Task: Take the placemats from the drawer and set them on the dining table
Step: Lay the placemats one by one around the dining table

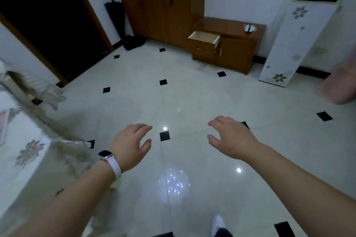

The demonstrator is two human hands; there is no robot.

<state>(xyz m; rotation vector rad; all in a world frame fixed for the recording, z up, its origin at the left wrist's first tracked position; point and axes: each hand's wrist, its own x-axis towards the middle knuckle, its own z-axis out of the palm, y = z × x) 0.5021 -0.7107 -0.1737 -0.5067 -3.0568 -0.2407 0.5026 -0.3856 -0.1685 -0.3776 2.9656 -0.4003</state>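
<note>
Far ahead of both hands, the drawer (204, 39) sits pulled out of a low wooden cabinet (237, 52) by the back wall; its inside looks pale, and I cannot tell whether placemats are in it. Left hand (131, 144) is out front, palm down, fingers loosely spread and slightly curled, holding nothing, with a white watch (105, 155) on the wrist. Right hand (231, 136) is level with it and a gap apart, in the same relaxed pose, holding nothing. Under both is glossy tiled floor (192, 92) with small black squares. Left of the left hand is a table (28, 159) under a floral cloth. Beyond the hands, left of the cabinet, stands a wardrobe (158, 2) with a black umbrella (115, 11) beside it. Right of the cabinet is a tall white unit (296, 40). Far right of the right hand there is a blurred pink shape (335, 90).
</note>
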